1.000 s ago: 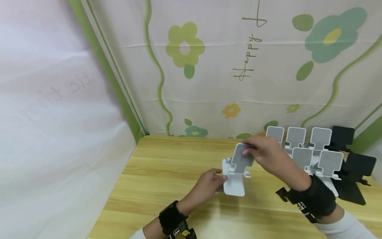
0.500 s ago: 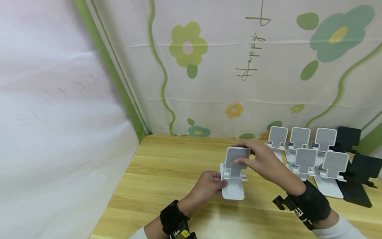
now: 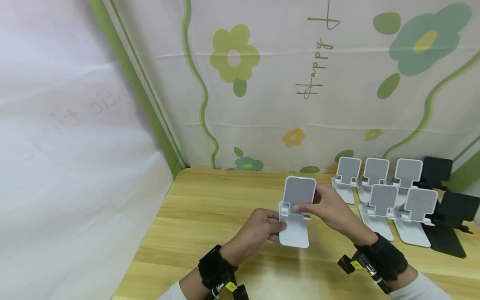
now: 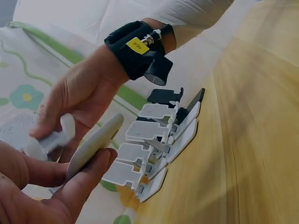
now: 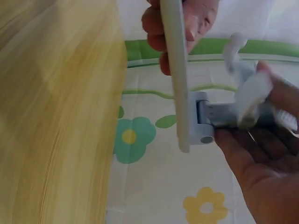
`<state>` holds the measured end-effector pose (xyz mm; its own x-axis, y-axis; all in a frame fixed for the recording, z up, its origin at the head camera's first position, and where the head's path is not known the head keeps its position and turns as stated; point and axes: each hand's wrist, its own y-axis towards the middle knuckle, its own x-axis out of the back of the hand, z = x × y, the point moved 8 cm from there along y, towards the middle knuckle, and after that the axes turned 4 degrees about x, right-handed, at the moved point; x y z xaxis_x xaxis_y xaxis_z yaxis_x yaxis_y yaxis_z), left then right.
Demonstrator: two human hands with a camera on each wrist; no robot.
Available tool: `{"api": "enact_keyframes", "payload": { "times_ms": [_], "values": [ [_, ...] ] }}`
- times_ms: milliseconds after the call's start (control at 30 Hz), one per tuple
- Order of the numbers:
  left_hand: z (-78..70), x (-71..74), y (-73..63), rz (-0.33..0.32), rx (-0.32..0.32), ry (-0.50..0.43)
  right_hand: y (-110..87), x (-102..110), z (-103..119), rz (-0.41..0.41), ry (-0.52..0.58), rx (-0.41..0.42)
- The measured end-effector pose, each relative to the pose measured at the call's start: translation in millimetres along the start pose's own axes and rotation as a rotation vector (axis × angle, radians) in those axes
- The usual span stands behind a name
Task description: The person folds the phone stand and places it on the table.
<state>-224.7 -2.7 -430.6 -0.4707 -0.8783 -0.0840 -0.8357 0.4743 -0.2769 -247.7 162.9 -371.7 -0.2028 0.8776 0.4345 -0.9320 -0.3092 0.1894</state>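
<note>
The left hand (image 3: 262,227) pinches the left edge of the white stand's base plate (image 3: 293,235), thumb on top and fingers curled beneath; the right hand (image 3: 330,208) is closed on the padded back plate (image 3: 300,189) low on its right side, thumb across the front. Between the two grips, the right wrist view shows the hinge (image 5: 198,136) joining arm to base. To set the angle well, the left hand should probably hold the base firm while the right turns the plate slowly about that hinge, pressing near the arm and keeping fingers out of the joint. The stand is held above the table (image 3: 210,200), apart from the five other white stands (image 3: 418,204) and two black stands (image 3: 459,206) grouped to its right, before the flowered cloth (image 3: 262,108).
</note>
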Motion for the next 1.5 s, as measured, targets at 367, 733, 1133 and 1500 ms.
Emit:
{"api": "enact_keyframes", "payload": {
  "times_ms": [367, 733, 1133, 1500],
  "values": [
    [-3.6, -4.8, 5.6, 0.010, -0.015, 0.011, -2.2, 10.9, 7.3, -0.177, -0.149, 0.089],
    [1.6, 3.6, 13.1, -0.040, -0.004, 0.041, -6.4, 13.9, 87.7, -0.325, -0.564, 0.654],
    [-3.8, 12.2, 15.7, -0.067, 0.002, 0.044, -13.3, -0.7, 94.9, -0.373, -0.687, 0.745],
    [-28.6, 30.4, 18.8, -0.121, -0.038, -0.011, -41.3, -51.2, 91.6, -0.342, -0.872, 0.986]
  ]
}}
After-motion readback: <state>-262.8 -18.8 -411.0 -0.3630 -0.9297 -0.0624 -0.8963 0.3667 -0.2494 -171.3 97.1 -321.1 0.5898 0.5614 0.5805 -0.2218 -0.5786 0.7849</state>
